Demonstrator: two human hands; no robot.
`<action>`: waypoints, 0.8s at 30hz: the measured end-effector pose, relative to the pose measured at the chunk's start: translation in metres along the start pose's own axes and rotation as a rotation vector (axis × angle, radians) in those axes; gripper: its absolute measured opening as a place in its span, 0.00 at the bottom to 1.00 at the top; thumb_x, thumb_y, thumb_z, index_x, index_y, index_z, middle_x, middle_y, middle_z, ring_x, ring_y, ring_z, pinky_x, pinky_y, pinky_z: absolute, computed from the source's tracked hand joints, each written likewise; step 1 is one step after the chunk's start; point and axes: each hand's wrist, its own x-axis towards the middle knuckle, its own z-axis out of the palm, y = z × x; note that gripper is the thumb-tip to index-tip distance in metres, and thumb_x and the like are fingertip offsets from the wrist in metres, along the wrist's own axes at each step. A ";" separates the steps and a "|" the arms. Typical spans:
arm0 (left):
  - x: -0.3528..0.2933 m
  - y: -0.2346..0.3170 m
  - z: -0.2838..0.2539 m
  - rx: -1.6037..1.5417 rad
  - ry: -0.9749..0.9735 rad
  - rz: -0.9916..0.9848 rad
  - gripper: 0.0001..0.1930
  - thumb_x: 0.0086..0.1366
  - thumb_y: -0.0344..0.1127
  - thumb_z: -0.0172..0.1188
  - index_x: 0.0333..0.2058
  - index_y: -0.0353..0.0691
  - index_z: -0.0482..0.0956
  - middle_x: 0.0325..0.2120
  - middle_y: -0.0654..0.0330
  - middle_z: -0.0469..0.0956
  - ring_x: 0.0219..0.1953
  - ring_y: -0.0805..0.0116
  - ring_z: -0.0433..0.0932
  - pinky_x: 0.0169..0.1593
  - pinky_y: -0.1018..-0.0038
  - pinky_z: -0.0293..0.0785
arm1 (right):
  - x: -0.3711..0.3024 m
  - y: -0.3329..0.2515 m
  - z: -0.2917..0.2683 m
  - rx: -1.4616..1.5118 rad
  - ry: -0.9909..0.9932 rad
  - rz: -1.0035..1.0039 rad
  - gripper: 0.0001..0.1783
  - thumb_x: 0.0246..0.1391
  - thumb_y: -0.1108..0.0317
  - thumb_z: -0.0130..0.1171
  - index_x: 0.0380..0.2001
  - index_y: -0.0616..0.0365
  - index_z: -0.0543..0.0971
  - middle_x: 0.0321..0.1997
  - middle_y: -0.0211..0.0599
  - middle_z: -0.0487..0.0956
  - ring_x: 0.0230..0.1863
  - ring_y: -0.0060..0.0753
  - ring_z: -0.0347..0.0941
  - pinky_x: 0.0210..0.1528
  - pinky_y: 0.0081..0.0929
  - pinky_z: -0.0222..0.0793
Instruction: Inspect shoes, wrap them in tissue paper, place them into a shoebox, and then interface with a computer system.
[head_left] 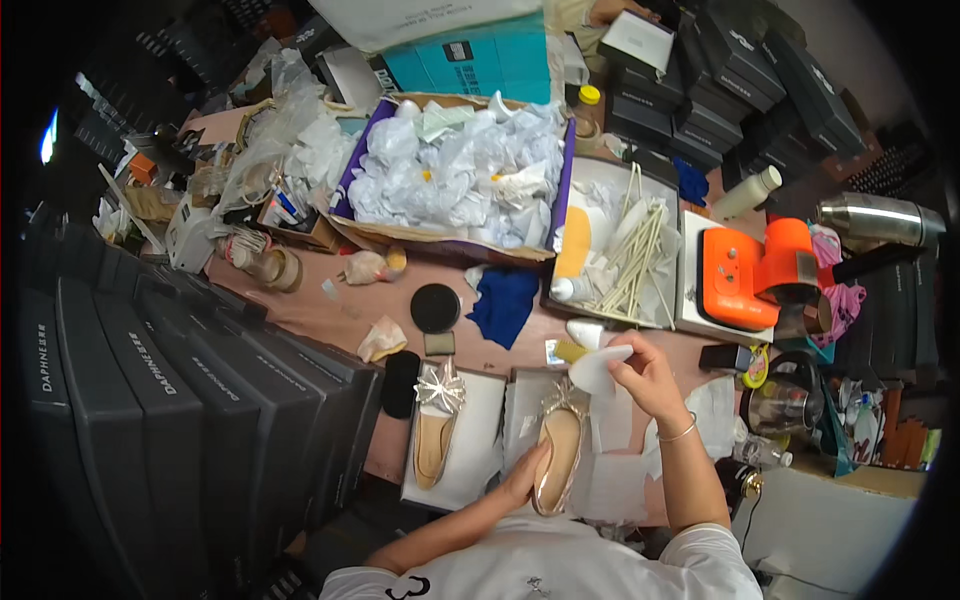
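Note:
My left hand [522,476] is closed around the side of a flat shoe [560,462] with a beige insole and a sparkling bow at its toe. My right hand [648,380] pinches a thin white rounded piece [598,370] above the toe of that shoe. Whether it is paper or foam cannot be made out. To the left, a matching flat shoe [432,445] with a silvery bow lies in a white open box [478,425]. White tissue paper [615,485] spreads to the right of the held shoe.
Dark shoe boxes [200,400] line the left side. Ahead are a purple carton [345,185] of crumpled paper, a box [672,225] with white sticks, a blue cloth [503,308] and a round black lid [435,308]. An orange device [735,275] stands at right.

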 end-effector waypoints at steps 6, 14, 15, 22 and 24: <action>-0.030 0.008 0.015 0.054 0.060 0.149 0.27 0.70 0.53 0.39 0.59 0.41 0.58 0.49 0.59 0.70 0.48 0.70 0.71 0.50 0.72 0.70 | -0.067 0.015 0.058 -0.658 -0.229 -0.321 0.14 0.38 0.77 0.60 0.33 0.60 0.72 0.34 0.38 0.71 0.36 0.40 0.71 0.36 0.30 0.69; -0.055 0.014 0.037 0.394 0.153 0.350 0.34 0.64 0.42 0.46 0.64 0.36 0.44 0.57 0.52 0.60 0.59 0.63 0.60 0.61 0.71 0.55 | -0.054 0.043 0.103 -1.025 0.058 -0.374 0.32 0.33 0.78 0.60 0.49 0.55 0.70 0.50 0.46 0.69 0.51 0.50 0.66 0.49 0.40 0.63; -0.057 0.017 0.033 0.522 0.196 0.407 0.35 0.64 0.42 0.47 0.64 0.35 0.44 0.57 0.51 0.60 0.59 0.62 0.60 0.61 0.70 0.55 | -0.055 0.043 0.109 -1.048 0.136 -0.453 0.36 0.33 0.78 0.59 0.53 0.55 0.68 0.54 0.48 0.68 0.54 0.51 0.65 0.51 0.42 0.62; -0.073 0.009 0.048 0.633 0.245 0.401 0.36 0.64 0.41 0.48 0.64 0.32 0.44 0.57 0.47 0.61 0.58 0.59 0.61 0.61 0.70 0.55 | -0.053 0.064 0.090 -1.039 -0.228 -0.115 0.38 0.46 0.74 0.53 0.63 0.48 0.59 0.67 0.54 0.54 0.66 0.57 0.52 0.61 0.62 0.51; -0.070 0.003 0.044 0.636 0.248 0.429 0.34 0.64 0.39 0.49 0.63 0.32 0.45 0.56 0.47 0.61 0.58 0.60 0.62 0.61 0.70 0.56 | -0.059 0.067 0.095 -1.017 -0.178 -0.166 0.36 0.48 0.74 0.51 0.63 0.47 0.59 0.67 0.54 0.54 0.65 0.58 0.52 0.60 0.64 0.50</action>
